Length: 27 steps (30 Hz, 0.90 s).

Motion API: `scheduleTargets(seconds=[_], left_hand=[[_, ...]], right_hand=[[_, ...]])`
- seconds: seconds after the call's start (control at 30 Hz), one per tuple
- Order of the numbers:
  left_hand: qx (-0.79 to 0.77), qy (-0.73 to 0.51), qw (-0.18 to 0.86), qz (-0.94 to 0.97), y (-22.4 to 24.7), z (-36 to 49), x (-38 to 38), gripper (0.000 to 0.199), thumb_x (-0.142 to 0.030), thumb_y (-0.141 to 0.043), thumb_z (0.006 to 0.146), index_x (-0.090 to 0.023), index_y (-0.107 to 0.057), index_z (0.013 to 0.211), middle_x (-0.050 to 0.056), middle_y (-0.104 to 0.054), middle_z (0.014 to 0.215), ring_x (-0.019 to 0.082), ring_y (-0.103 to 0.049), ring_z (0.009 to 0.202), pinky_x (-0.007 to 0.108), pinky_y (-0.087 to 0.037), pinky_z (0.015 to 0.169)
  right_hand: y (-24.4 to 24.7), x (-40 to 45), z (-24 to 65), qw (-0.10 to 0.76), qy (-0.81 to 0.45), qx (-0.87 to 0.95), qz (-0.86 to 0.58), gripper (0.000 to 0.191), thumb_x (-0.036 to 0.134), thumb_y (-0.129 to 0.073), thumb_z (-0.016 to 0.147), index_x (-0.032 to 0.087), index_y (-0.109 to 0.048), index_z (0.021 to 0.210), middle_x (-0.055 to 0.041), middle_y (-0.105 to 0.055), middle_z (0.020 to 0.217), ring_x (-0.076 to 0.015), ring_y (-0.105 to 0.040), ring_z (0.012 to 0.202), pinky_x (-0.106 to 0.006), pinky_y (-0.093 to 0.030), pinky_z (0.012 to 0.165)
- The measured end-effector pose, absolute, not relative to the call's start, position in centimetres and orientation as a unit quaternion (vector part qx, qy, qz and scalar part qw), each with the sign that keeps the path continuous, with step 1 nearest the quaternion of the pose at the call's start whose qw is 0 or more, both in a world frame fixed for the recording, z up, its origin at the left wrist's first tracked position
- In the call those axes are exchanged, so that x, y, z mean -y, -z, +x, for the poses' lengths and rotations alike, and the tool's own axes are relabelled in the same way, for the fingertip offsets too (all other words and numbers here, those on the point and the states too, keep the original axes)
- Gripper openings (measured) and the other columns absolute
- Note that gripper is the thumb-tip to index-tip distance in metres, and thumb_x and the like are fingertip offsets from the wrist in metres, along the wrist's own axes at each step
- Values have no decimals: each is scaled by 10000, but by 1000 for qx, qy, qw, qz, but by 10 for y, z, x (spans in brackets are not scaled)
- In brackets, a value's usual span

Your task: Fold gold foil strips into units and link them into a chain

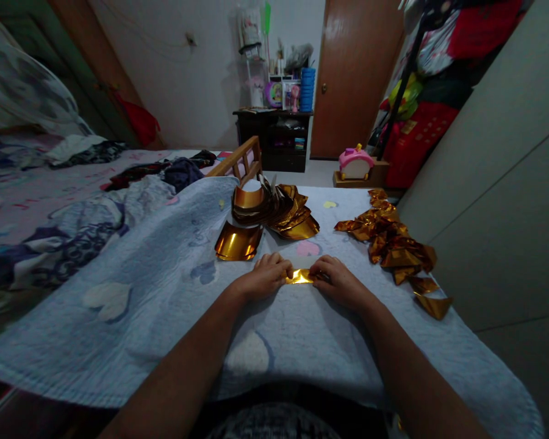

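A narrow strip of shiny gold foil paper (301,277) lies between my hands on the blue cloth (196,335). My left hand (269,273) has its fingers closed on the strip's left end. At the other end, the fingers of my right hand (333,277) are curled over the foil and hide part of it. Just beyond my left hand sit a few curved gold sheets (238,241). Behind them rises a larger loose stack of gold foil sheets (293,213). Off to the right is a heap of folded gold foil pieces (393,241).
A bed with rumpled clothes (119,201) adjoins on the left, with a wooden rail (242,160) at the far edge. A pale cabinet (498,201) borders the cloth on the right. A pink toy (355,163) rests on a box beyond, near a dark shelf unit (274,137).
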State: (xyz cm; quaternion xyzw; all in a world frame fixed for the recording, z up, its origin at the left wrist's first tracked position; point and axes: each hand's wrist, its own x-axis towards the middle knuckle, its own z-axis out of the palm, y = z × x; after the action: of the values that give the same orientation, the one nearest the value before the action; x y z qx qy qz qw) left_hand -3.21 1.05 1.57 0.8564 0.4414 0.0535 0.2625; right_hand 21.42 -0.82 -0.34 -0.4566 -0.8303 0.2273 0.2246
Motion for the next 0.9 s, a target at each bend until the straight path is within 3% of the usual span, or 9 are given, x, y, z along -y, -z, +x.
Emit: scheduleTargets(seconds=[0.2,0.37,0.5,0.57,0.7,0.9], left_hand=[[-415,-62,287,861,-15,-40,-14,185,-153,-470,906,-243,-581,1023,39,-515,1085,217,-434,1083,361,-375,1012],[-406,-69,305,859,-19,-44,-14,308,-73,-500,785,-231,-574,1039,37,-513,1085,220,-455,1094,368,-393,1011],[-405,-109,303,856,-20,-38,-12,287,-210,-679,766,-223,-596,1040,48,-527,1122,247,-490,1098,393,-424,980],[-402,-149,270,862,-16,-30,-11,373,-298,-769,749,-226,-631,1088,63,-540,1173,267,-489,1117,414,-419,985],[-412,-205,168,872,-6,-18,-12,82,-236,-691,865,-209,-741,924,74,-625,1033,252,-520,1009,394,-414,908],[-398,-252,158,868,-6,-19,-15,131,-234,-623,930,-200,-749,926,57,-690,903,224,-550,905,371,-416,846]], right_hand=[[4,7,218,245,-236,836,-430,157,85,-621,844,192,-697,931,-66,-657,988,-202,-598,941,-352,-473,871],[4,9,212,252,-204,840,-435,183,20,-589,775,179,-662,833,-63,-654,913,-203,-583,899,-336,-463,844],[6,9,208,262,-171,836,-450,162,37,-558,796,185,-623,788,-66,-649,881,-206,-569,877,-335,-448,827],[7,9,206,269,-164,836,-450,160,44,-547,804,192,-606,788,-61,-639,863,-204,-560,864,-329,-440,806],[7,10,204,293,-162,832,-442,167,43,-531,806,207,-553,778,-45,-607,815,-201,-539,831,-325,-424,777],[8,9,204,334,-166,801,-469,267,88,-645,736,213,-547,951,-62,-620,982,-231,-528,919,-354,-422,825]])
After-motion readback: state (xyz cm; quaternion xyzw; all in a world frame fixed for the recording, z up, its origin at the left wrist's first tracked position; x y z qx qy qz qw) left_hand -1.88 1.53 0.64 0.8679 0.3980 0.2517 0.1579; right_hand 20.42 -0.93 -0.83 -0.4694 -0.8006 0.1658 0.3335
